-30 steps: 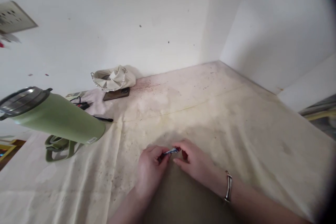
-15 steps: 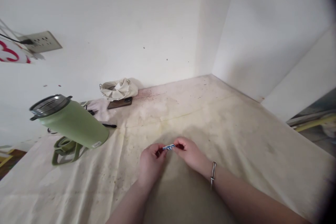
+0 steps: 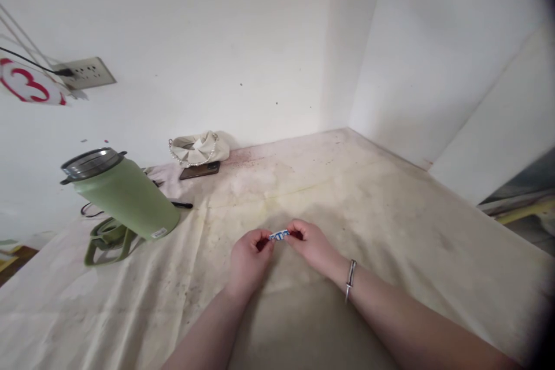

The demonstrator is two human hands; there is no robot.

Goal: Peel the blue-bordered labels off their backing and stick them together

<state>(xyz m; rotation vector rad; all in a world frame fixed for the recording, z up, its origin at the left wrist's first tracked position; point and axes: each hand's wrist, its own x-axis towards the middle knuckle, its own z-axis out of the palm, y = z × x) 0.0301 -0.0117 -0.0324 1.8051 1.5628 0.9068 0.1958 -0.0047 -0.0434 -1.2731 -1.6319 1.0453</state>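
Note:
A small blue-and-white wrapped piece (image 3: 278,235) is stretched between my two hands, just above the cloth-covered table. My left hand (image 3: 250,260) pinches its left end between thumb and fingers. The other end is in a pinch of my right hand (image 3: 314,247), which has a silver bangle (image 3: 350,280) on its wrist. Blue marks show on the piece's white face, which bows slightly upward. What exactly it is, or what is inside it, is too small to make out.
A green tumbler (image 3: 130,196) without its lid stands on the left, its green handled lid (image 3: 108,241) beside it. Behind lie a black pen (image 3: 182,205), a phone (image 3: 200,170) and a white pouch with a beaded chain (image 3: 199,148). A wall socket (image 3: 93,73) holds a plug.
Both hands still pinch the piece. It has tilted so its blue-marked face shows more and bows slightly. The head view has shifted a little to the left.

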